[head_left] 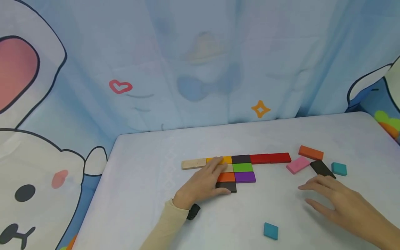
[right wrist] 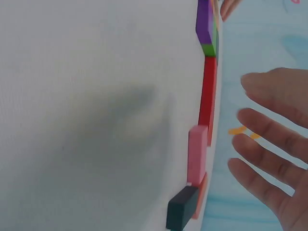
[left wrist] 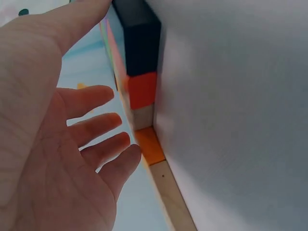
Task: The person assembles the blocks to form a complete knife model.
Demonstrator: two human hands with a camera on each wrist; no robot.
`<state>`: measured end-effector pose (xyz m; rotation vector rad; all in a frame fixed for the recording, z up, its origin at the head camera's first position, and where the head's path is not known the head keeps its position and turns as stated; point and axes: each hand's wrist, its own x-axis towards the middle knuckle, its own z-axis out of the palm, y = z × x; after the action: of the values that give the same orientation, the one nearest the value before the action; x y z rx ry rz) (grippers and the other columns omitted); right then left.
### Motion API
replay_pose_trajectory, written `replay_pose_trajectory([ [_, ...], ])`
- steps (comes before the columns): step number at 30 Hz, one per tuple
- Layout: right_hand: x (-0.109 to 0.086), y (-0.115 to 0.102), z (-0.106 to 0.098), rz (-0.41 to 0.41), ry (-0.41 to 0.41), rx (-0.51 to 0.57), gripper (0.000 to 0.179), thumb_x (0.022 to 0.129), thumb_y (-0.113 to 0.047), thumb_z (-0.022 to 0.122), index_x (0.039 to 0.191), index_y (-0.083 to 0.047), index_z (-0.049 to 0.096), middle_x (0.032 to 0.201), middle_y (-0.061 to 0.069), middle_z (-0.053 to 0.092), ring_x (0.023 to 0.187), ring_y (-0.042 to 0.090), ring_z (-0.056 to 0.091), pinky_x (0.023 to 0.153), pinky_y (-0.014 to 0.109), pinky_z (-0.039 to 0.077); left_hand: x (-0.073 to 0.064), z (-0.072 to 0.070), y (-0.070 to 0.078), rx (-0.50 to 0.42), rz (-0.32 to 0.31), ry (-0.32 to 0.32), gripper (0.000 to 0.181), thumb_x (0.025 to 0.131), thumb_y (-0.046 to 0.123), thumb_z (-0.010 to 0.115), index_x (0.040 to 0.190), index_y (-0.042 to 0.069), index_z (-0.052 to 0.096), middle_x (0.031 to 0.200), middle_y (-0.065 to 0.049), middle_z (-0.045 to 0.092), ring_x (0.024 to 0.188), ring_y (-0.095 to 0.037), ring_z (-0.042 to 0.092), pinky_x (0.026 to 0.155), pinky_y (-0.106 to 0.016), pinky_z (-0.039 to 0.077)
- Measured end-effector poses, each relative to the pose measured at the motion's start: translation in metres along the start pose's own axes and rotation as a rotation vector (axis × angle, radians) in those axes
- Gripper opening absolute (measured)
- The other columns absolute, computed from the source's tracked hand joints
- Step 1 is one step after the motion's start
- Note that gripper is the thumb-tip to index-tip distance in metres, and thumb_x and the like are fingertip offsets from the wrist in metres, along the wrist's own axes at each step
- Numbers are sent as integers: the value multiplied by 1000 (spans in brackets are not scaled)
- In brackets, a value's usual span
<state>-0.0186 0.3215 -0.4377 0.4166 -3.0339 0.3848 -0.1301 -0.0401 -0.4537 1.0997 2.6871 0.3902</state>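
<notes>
My left hand (head_left: pixel 201 182) lies over the left part of a flat arrangement of coloured blocks, fingers extended across a yellow block (head_left: pixel 227 159) and thumb at the black block (head_left: pixel 229 187) at its front. Under and beside the fingers are an orange block (head_left: pixel 226 177) and a wooden block (head_left: pixel 229 168). A green block (head_left: pixel 243 167) and a purple block (head_left: pixel 245 177) adjoin them on the right. My right hand (head_left: pixel 340 201) hovers with loosely spread fingers and holds nothing. Just beyond it lie a loose black block (head_left: pixel 322 168) and a pink block (head_left: pixel 298 165).
The back row also has a long wooden block (head_left: pixel 193 164), a black block (head_left: pixel 241 159) and red blocks (head_left: pixel 270 158). An orange block (head_left: pixel 310 152) and a teal block (head_left: pixel 339 169) lie loose at right. Another teal block (head_left: pixel 271 231) is near the front.
</notes>
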Motion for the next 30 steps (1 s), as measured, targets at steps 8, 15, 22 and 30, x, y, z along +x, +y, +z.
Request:
replay_pose_trajectory([
  [8,22,28,2,-6,124,9,56,65,-9,99,114,-2,73,111,20,60,95,38,59,74,62,60,-1,1,2,38,-9,-9,82,99,55,67,160,6,41,170,-14,28,158,-28,24,121,-39,37],
  [15,56,47,10,-180,125,29,57,63,-3,99,115,-4,76,117,14,64,108,37,60,82,59,59,2,2,5,56,-47,-79,82,102,55,62,163,7,35,173,-13,21,160,-28,16,121,-37,36],
  [22,72,57,19,-263,145,39,56,57,1,100,107,-9,78,106,6,65,98,27,62,70,47,64,5,7,7,66,-40,-86,80,104,54,59,164,7,34,173,-12,19,161,-27,15,123,-35,33],
  [30,77,58,18,-198,47,47,51,64,0,97,111,-4,77,104,8,65,98,31,63,74,51,63,5,7,5,59,-47,-83,78,105,52,59,164,7,34,173,-12,19,161,-26,15,122,-34,34],
])
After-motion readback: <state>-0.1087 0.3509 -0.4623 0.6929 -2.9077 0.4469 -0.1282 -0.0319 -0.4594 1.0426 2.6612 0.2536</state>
